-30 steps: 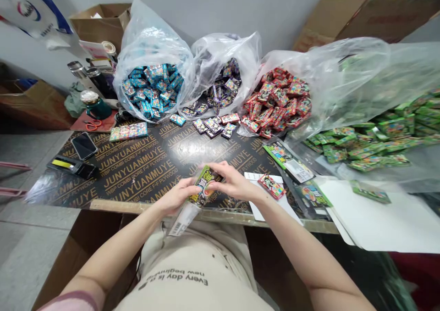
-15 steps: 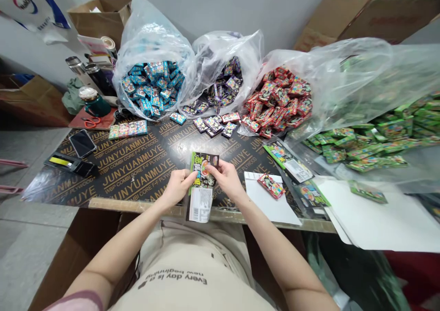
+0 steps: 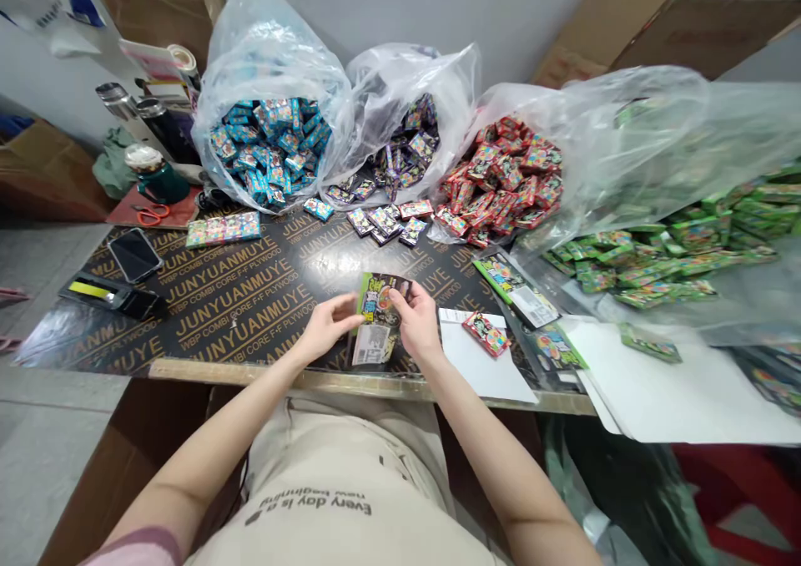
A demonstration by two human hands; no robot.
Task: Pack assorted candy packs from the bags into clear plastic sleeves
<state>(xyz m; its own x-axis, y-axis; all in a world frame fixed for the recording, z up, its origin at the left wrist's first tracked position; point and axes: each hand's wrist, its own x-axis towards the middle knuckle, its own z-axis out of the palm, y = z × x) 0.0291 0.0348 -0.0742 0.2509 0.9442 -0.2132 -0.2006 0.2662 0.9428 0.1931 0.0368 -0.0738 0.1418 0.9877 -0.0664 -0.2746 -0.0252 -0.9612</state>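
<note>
A black and green printed packet [image 3: 374, 342] with a white label is above the front of the table. My right hand [image 3: 418, 322] grips its right edge, thumb on the front face. Beside the packet's left edge is my left hand [image 3: 326, 328], thumb and fingers apart; its thumb tip is at that edge, and I cannot tell if it touches. To the right, a small red packet [image 3: 486, 334] lies on a white sheet [image 3: 479, 371]. Similar black and green packets [image 3: 516, 289] are further right.
Clear plastic bags along the back hold blue packets [image 3: 275, 144], purple packets [image 3: 400, 161], red packets [image 3: 501, 182] and green packets [image 3: 694, 249]. Several loose packets [image 3: 383, 221] lie before them. At left are a phone [image 3: 134, 255], orange-handled scissors [image 3: 150, 214] and a green jar [image 3: 159, 180].
My left hand has loosened from the packet and its thumb has come off the front face. The packet has tipped, its lower end rising from over the table edge. My right hand still holds it.
</note>
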